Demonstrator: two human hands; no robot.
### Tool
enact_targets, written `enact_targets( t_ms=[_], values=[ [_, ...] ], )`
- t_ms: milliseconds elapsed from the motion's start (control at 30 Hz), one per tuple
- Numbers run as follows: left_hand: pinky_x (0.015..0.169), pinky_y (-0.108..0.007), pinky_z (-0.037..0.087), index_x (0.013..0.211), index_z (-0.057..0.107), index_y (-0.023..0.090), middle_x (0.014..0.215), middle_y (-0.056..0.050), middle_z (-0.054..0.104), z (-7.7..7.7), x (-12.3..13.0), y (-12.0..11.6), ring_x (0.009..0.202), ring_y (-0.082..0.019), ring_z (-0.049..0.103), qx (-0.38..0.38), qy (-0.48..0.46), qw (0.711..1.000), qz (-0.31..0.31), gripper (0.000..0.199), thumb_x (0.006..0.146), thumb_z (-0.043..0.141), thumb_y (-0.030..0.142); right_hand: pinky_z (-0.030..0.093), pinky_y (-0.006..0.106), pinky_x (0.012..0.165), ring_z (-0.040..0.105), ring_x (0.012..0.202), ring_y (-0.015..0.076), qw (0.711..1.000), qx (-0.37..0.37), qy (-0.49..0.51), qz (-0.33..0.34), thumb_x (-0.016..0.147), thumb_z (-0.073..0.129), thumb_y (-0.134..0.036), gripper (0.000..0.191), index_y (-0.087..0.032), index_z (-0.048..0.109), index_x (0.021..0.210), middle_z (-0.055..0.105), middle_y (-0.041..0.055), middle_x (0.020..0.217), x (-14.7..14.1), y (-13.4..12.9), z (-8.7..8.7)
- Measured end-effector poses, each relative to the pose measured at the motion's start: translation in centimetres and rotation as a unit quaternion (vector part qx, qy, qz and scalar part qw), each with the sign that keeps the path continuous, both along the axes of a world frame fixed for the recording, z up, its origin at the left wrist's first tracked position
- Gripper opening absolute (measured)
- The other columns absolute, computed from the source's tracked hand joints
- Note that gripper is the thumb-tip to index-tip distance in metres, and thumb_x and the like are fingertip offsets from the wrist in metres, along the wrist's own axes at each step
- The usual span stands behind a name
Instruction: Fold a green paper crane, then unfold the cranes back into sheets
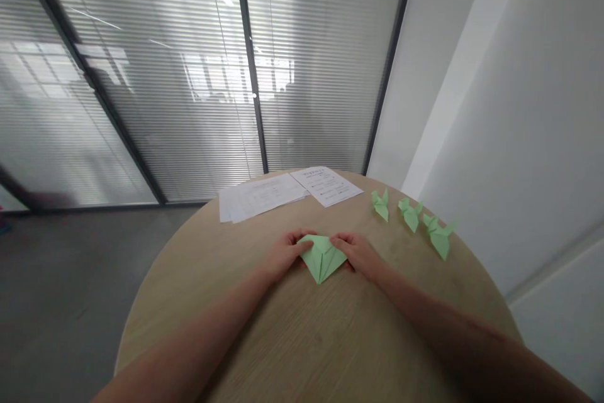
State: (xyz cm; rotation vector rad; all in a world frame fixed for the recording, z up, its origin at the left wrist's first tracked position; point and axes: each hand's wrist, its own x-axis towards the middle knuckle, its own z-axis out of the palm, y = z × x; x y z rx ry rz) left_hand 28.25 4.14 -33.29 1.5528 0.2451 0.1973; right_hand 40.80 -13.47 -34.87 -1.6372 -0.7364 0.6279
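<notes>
A folded sheet of light green origami paper (321,258) is held between my two hands over the middle of the round table. Its point faces me, and crease lines run down its centre. My left hand (292,247) grips the upper left edge, thumb on top and fingers underneath. On the opposite side, my right hand (355,249) pinches the upper right edge in the same way. The fingers below the paper are partly hidden.
Three finished-looking green origami figures (409,213) stand along the table's right edge. Printed sheets (264,195) overlap at the back of the wooden table (330,346). Behind it are glass panels with blinds (311,76), and a white wall (528,139) borders the right side.
</notes>
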Motion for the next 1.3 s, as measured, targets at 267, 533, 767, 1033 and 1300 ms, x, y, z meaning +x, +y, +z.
enact_targets(
  t_ms=[267,533,767,1033,1300],
  values=[
    [0.053,-0.025,0.035,0.116,0.074,0.015,0.076,-0.003,0.068,1.4,-1.2,-0.2,0.059,-0.013,0.051,0.042,0.04,0.997,-0.057,0.046,0.08,0.072,0.044,0.031,0.021,0.035,0.039,0.039,0.0091,0.998,-0.027,-0.033,0.036,0.085,0.062,-0.06,0.04,-0.021,0.066,0.075,0.051,-0.0033,0.054,-1.0,-0.8,1.2],
    [0.051,-0.024,0.031,0.08,0.071,0.015,0.061,0.002,0.056,1.2,-1.1,-0.4,0.054,-0.011,0.043,0.148,0.07,0.986,0.005,0.036,0.079,0.07,0.051,0.035,0.021,0.037,0.048,0.04,0.0102,0.993,-0.048,-0.08,0.071,0.088,0.06,-0.057,0.041,-0.021,0.062,0.07,0.053,-0.0029,0.055,-1.3,-0.7,1.1],
    [0.052,-0.024,0.032,0.073,0.063,0.018,0.06,0.004,0.052,1.6,-1.0,-0.6,0.055,-0.012,0.043,0.137,0.06,0.988,0.04,0.03,0.074,0.068,0.047,0.038,0.02,0.035,0.047,0.039,0.0081,0.996,-0.009,-0.028,0.08,0.086,0.062,-0.059,0.038,-0.02,0.065,0.088,0.057,-0.0042,0.065,-0.8,-0.5,0.7],
    [0.061,-0.027,0.04,0.082,0.071,0.016,0.074,-0.002,0.064,1.2,-1.0,-0.6,0.068,-0.016,0.053,0.15,0.048,0.988,0.005,0.036,0.078,0.068,0.052,0.04,0.02,0.034,0.046,0.04,0.0086,0.998,-0.003,-0.003,0.057,0.084,0.063,-0.051,0.03,-0.022,0.059,0.083,0.054,-0.0055,0.061,-1.1,-0.7,0.9],
    [0.054,-0.026,0.032,0.064,0.058,0.018,0.059,0.003,0.047,1.6,-0.9,-0.9,0.057,-0.013,0.043,0.179,0.031,0.983,0.028,0.035,0.082,0.06,0.049,0.041,0.02,0.034,0.049,0.041,0.0101,1.0,0.003,0.017,-0.008,0.084,0.06,-0.046,0.024,-0.023,0.053,0.08,0.053,-0.0058,0.059,-1.0,-0.6,0.7]
  ],
)
